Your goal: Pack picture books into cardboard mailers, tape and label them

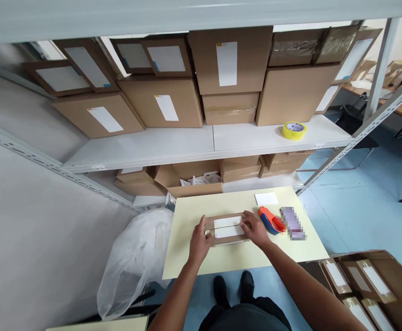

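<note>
A small flat cardboard box [226, 228] with a white label on top lies on a pale yellow table [201, 262]. My left hand [199, 239] grips the box's left end, fingers curled over the edge. My right hand [255, 229] holds the right end, fingers pressed on the top. A red and blue tape dispenser [271, 220] lies just right of my right hand. A white card [266, 198] sits at the table's far edge.
Metal shelving [194, 145] behind the table carries several labelled cardboard boxes and a yellow tape roll [294, 130]. A white plastic bag [135, 262] stands left of the table. An open carton [370, 285] of small boxes is on the floor at the right.
</note>
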The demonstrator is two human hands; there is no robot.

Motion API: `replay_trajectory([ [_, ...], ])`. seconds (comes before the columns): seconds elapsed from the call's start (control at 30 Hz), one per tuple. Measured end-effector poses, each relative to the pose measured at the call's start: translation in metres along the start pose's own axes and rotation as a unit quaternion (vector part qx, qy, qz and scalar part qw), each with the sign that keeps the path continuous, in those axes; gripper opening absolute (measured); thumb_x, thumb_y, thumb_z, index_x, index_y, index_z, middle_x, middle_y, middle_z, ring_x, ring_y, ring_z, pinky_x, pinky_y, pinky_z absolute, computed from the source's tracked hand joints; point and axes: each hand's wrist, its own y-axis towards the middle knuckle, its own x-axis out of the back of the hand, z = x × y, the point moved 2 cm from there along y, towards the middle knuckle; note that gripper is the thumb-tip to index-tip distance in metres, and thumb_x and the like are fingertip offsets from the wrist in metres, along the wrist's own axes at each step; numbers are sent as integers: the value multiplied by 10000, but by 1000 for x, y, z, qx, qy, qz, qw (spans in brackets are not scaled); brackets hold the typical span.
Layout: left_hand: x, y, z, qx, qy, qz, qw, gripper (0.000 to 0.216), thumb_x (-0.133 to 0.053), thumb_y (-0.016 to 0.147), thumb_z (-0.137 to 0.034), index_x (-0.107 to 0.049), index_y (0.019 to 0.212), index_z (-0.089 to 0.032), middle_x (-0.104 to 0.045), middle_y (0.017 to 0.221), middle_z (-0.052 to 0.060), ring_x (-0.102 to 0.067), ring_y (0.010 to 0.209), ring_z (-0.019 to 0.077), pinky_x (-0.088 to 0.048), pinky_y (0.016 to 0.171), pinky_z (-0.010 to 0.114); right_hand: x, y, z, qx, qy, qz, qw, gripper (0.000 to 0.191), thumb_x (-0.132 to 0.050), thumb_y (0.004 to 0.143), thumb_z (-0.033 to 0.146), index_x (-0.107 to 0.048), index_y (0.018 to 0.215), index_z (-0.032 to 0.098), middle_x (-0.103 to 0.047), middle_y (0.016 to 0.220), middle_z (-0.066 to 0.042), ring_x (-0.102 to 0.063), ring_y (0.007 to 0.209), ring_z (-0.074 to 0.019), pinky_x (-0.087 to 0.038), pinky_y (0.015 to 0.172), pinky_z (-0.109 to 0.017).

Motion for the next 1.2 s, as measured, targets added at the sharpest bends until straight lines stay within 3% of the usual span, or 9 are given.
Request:
replay_trajectory([
  [0.13, -3, -5, -1, -36, 72, 10, 997, 524, -511, 914, -177, -546, 1432, -242, -593, 1411, 86, -516, 1344, 232, -419, 1154, 377, -7, -15, -5, 29, 0, -5, 1000, 212, -511, 936, 309, -682, 1007, 206, -522, 1519, -162, -555, 1363, -270, -497, 1086, -467],
  [0.37, -14, -17, -9, -35, 237, 43, 970, 540, -398, 1002, -271, -434, 1534, -186, -434, 1593, 134, -520, 1340, 303, -424, 1131, 441, -2, -20, -5, 30, -27, 1, 999, 279, -521, 928, 272, -657, 1161, 202, -515, 1532, -147, -509, 1408, -264, -475, 1123, -469],
  [0.53, -20, -20, -12, -37, 275, 45, 960, 578, -373, 1009, -272, -360, 1571, -142, -358, 1627, 188, -550, 1300, 319, -464, 1070, 450, 13, -32, -16, 38, -75, 26, 996, 363, -510, 966, 328, -633, 1286, 211, -536, 1515, -134, -549, 1363, -271, -474, 1121, -470],
  [0.63, -26, -19, -5, -54, 285, 18, 957, 581, -382, 1006, -265, -353, 1571, -133, -381, 1610, 205, -569, 1283, 317, -504, 1017, 433, 33, -33, -41, -44, -143, -22, 989, 407, -489, 967, 329, -602, 1328, 180, -582, 1447, -159, -537, 1357, -297, -471, 1103, -493],
  [0.73, -34, -19, 5, -107, 293, -32, 949, 583, -361, 1016, -264, -323, 1575, -105, -413, 1581, 237, -615, 1233, 321, -536, 966, 444, 56, -26, -68, -153, -238, -33, 959, 428, -515, 916, 249, -596, 1329, 174, -587, 1415, -177, -477, 1395, -315, -446, 1097, -468],
  [0.83, -39, -18, 14, -137, 297, -66, 943, 588, -338, 1028, -270, -279, 1586, -95, -434, 1563, 250, -624, 1239, 324, -538, 969, 449, 66, -14, -85, -237, -283, 47, 928, 363, -540, 905, 235, -628, 1252, 172, -637, 1321, -184, -541, 1317, -319, -466, 1010, -412],
  [0.97, -43, -19, 20, -152, 282, -71, 945, 592, -306, 1043, -296, -236, 1597, -98, -421, 1572, 248, -596, 1291, 333, -516, 1014, 469, 57, -5, -89, -314, -304, 147, 887, 309, -515, 950, 251, -603, 1233, 161, -712, 1096, -173, -681, 1039, -299, -475, 827, -376],
  [1.1, -46, -21, 26, -159, 242, -74, 954, 613, -299, 1051, -323, -170, 1619, -132, -380, 1603, 231, -525, 1379, 327, -477, 1071, 480, 55, -4, -66, -267, -264, 106, 921, 291, -484, 952, 289, -580, 1194, 158, -697, 1050, -148, -684, 947, -274, -455, 766, -341],
  [1.2, -49, -21, 32, -153, 207, -62, 964, 619, -282, 1059, -363, -158, 1624, -143, -331, 1633, 214, -473, 1428, 316, -460, 1093, 468, 76, 0, -27, -193, -181, 77, 961, 281, -472, 929, 392, -595, 1062, 177, -684, 898, -73, -651, 827, -245, -456, 724, -323],
])
